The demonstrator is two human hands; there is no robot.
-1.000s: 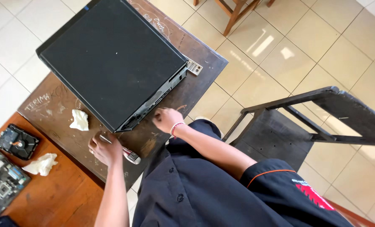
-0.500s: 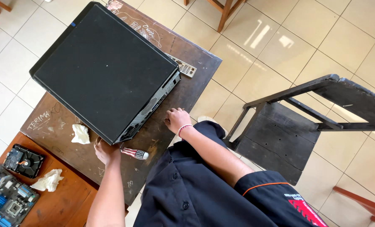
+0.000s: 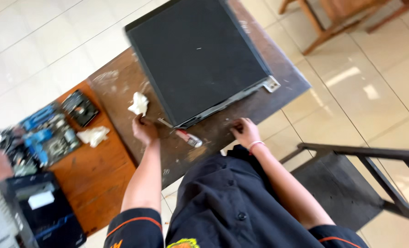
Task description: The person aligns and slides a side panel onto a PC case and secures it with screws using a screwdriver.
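A large black computer case (image 3: 200,55) lies flat on a worn dark wooden table (image 3: 278,96). My left hand (image 3: 145,130) rests on the table at the case's near left corner with its fingers curled, and I see nothing in it. Beside that hand lies a screwdriver (image 3: 188,137) with a red and white handle, its shaft pointing toward the hand. A crumpled white tissue (image 3: 139,103) sits just beyond the left hand. My right hand (image 3: 244,132), a pink band at the wrist, lies on the table's near edge below the case, fingers loosely apart and holding nothing.
On an orange-brown table (image 3: 99,179) to the left lie a blue motherboard (image 3: 44,135), a hard drive (image 3: 79,107) and another tissue (image 3: 93,135). A dark box (image 3: 44,211) stands at the lower left. A black metal chair (image 3: 347,183) is on my right, with wooden chair legs (image 3: 324,23) behind.
The view has swung, so the table and case now sit higher and more central. My left hand has moved off the screwdriver, which lies on the table. My right hand stays at the table's edge.
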